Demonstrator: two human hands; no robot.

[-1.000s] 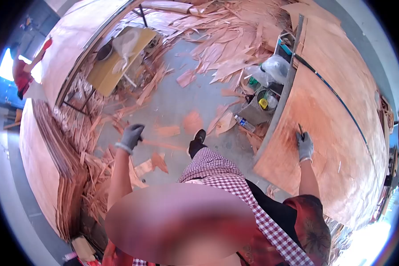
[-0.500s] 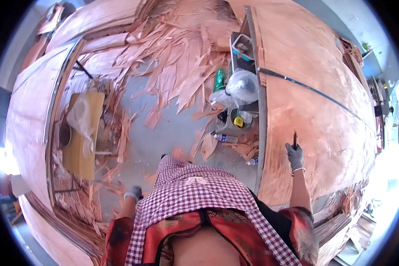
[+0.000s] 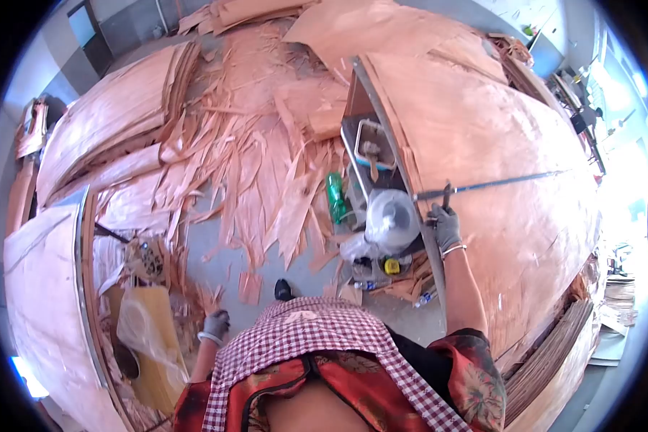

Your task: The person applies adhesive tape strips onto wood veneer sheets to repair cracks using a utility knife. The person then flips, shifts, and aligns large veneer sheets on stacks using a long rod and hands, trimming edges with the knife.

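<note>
My right hand point(image 3: 445, 225), in a grey glove, is closed around a dark, slim tool point(image 3: 447, 194) that points up. It is over the left edge of the large veneer sheet stack point(image 3: 511, 230), next to the handle end of a long thin blue-black rod point(image 3: 482, 186) lying across the sheets. My left hand point(image 3: 215, 325), also gloved, hangs low at my left side above the floor, near veneer scraps. Its fingers look curled, but whether anything is in them is too small to make out.
Under the right stack's edge are a plastic bag point(image 3: 392, 222), a green bottle point(image 3: 335, 197), a yellow tape measure point(image 3: 391, 266) and a tray point(image 3: 374, 144). Veneer scraps point(image 3: 252, 165) cover the floor ahead. A yellow board point(image 3: 151, 317) and another sheet stack point(image 3: 47, 252) stand left.
The view has turned and moved forward along the right stack. My right hand, still holding the dark tool, has come to the stack's left edge beside the rod. My left hand stays low.
</note>
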